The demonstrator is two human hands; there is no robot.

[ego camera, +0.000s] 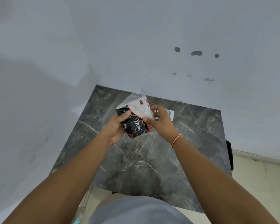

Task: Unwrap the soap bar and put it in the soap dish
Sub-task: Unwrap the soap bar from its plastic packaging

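I hold a black soap packet (136,126) with white "Dove" lettering above the dark marble table (145,160). A white soap bar (141,110) shows inside the packet's clear upper end, which sticks up toward the wall. My left hand (116,126) grips the packet's left side from below. My right hand (160,120) pinches the packet's right edge beside the white bar. No soap dish is in view.
A white card or box with blue print (170,112) lies on the table behind my right hand, mostly hidden. The table stands in a corner of pale walls (136,46). A light floor (257,183) lies to the right.
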